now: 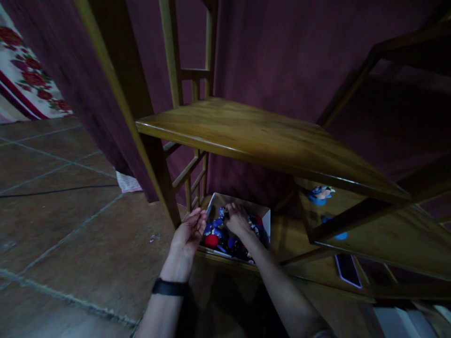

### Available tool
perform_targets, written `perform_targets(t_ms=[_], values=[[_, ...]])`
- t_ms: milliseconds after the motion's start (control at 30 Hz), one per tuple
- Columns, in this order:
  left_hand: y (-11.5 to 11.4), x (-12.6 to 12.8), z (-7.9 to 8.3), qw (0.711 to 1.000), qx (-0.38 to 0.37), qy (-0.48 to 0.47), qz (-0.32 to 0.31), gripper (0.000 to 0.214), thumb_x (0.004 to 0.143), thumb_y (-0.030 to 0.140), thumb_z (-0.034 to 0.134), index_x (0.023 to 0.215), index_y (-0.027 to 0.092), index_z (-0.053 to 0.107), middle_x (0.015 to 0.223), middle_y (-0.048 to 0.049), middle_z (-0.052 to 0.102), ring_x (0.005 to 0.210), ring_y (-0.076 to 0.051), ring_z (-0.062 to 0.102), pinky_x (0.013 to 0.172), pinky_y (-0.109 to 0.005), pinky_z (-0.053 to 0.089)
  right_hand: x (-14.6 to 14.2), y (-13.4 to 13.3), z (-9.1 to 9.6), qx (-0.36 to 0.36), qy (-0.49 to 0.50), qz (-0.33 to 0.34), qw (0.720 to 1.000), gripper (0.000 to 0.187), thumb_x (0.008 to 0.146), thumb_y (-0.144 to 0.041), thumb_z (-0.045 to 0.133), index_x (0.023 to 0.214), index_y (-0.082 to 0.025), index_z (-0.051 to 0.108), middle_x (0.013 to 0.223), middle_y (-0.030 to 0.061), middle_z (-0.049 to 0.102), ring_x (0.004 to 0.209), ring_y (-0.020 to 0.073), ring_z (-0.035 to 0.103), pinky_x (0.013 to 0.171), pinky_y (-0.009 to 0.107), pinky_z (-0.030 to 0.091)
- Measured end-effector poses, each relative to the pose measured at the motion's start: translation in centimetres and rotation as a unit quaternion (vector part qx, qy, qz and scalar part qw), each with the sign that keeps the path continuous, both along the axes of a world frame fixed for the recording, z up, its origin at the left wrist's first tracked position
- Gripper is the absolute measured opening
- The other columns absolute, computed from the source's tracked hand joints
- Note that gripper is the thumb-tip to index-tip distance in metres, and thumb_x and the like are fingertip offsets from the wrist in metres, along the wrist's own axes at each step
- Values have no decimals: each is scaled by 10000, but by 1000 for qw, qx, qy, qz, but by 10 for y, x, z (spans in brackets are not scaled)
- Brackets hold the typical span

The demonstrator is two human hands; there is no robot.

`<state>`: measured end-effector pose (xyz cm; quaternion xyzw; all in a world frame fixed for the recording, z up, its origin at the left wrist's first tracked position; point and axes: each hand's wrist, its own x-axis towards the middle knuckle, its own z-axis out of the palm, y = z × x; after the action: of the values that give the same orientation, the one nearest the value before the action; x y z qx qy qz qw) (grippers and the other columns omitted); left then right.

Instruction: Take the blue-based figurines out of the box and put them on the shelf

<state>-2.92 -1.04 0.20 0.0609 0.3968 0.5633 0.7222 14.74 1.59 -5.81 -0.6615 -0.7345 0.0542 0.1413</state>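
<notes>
A white-walled box [267, 224] sits on the low wooden shelf, holding a jumble of small blue, black, white and red items. Among them is a round red piece [211, 241] near the front left corner; most of the others are too dark to name. My right hand [237, 219] reaches down inside the box with curled fingers; what they grip, if anything, is hidden. Just beside the box's left wall is my left hand [189, 229], palm turned up, its fingers loosely bent and nothing visible in them. A black band [169, 287] circles my left wrist.
A wooden shelf board [239, 131] juts out above the box, with an upright post [155, 173] on the left. Rightward lie a small figurine on a blue base [318, 199], a blue disc [340, 235] and a phone [348, 270]. A dark curtain [282, 61] hangs behind.
</notes>
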Motion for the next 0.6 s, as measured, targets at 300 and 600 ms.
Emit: perform_targets(t_ms=[300,600], values=[[0,5,3,999,-24,7,30,181,770,7,482,861,124,585,735,-63,632,604,-90,612,500,-158,487,38,-21,5,1,29,-27,999,278,809,-158,424,1038,-209,573,1112,63,559,1080,201,436,952,333,280],[4,7,4,998,-37,16,43,195,770,-2,475,878,120,581,711,-57,624,581,-84,603,494,-151,482,-12,13,-3,-28,14,59,998,318,815,-142,417,1097,-226,538,1128,45,564,1100,175,430,941,308,299]])
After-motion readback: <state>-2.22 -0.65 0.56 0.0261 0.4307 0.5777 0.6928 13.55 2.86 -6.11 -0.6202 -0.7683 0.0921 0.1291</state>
